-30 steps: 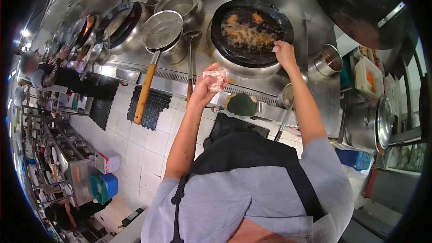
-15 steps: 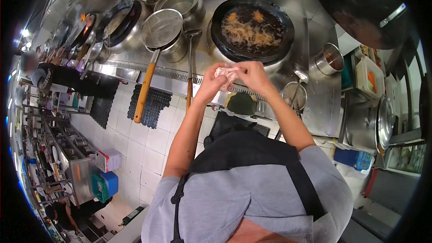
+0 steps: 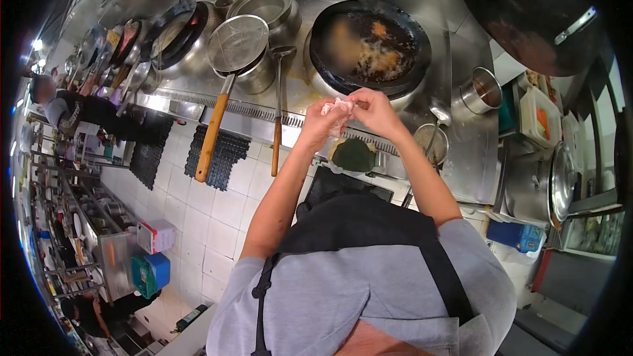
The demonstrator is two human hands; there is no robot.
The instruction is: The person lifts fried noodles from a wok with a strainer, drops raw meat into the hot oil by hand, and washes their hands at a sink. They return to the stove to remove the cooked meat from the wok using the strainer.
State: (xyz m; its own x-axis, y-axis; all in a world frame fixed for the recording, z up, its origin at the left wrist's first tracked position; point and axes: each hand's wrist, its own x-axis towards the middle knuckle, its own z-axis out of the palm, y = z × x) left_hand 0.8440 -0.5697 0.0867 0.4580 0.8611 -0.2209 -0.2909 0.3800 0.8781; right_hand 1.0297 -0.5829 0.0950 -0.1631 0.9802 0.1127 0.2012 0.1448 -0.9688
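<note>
A pale pink, whitish piece of raw meat (image 3: 336, 111) is held up between my two hands, in front of the wok. My left hand (image 3: 318, 122) wraps its fingers and thumb round the near left side. On the other side, my right hand (image 3: 376, 113) pinches the meat's edge near the top. Just beyond my fingers, a black wok (image 3: 422, 43) of dark oil holds browned frying pieces (image 3: 381, 60) in foam, with one small orange piece (image 3: 379, 29) apart. Part of the oil's left side is blurred.
Left of the wok lie a mesh strainer (image 3: 237, 43) on a pot and a long-handled ladle (image 3: 277, 112). A dark green round thing (image 3: 354, 154) sits below my hands. A metal pot (image 3: 484, 89) stands right, under a large hanging wok (image 3: 521, 20). A co-worker (image 3: 79, 109) stands far left.
Both hands stay on the meat and have shifted slightly right, with its shape bunched tighter between them. Foam and frying pieces in the oil have moved. The far-left co-worker's posture has changed.
</note>
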